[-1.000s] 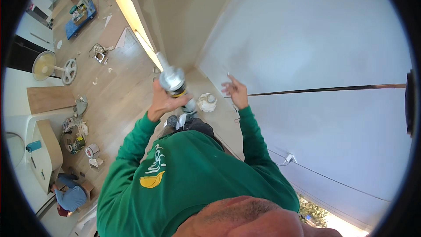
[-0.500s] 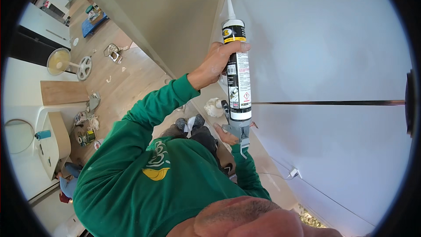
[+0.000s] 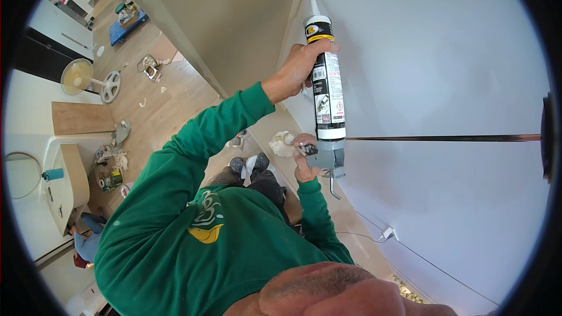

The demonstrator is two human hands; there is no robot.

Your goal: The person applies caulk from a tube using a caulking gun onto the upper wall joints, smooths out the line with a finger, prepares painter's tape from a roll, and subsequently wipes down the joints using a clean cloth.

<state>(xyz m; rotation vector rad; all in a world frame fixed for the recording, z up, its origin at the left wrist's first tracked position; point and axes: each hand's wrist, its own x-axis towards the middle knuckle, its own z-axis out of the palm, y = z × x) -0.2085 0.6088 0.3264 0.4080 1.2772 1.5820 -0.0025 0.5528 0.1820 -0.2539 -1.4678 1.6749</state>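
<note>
A sealant cartridge (image 3: 329, 90) with a black and white label sits in a grey caulking gun (image 3: 331, 161), its white nozzle (image 3: 314, 3) pointing up. The tip is close to the corner between the beige and white surfaces; whether it touches, I cannot tell. My left hand (image 3: 297, 69) is closed round the upper part of the cartridge, thumb across the label. Lower down, my right hand (image 3: 304, 164) grips the gun at its dark handle, with some fingers hidden. A crumpled whitish wad (image 3: 281, 144) shows beside my right hand; what bears it is unclear.
The pale wall (image 3: 439, 52) on the right has a dark horizontal strip (image 3: 439, 138) and a plug with cord (image 3: 389, 233). On the left are a standing fan (image 3: 78, 77), a wooden board (image 3: 82, 118), a washbasin (image 3: 73, 175), a blue platform (image 3: 127, 30) and another person (image 3: 88, 244).
The caulking gun has shifted slightly up and right with both hands. My right hand has come up and shows more clearly at the handle; my left hand still holds the cartridge.
</note>
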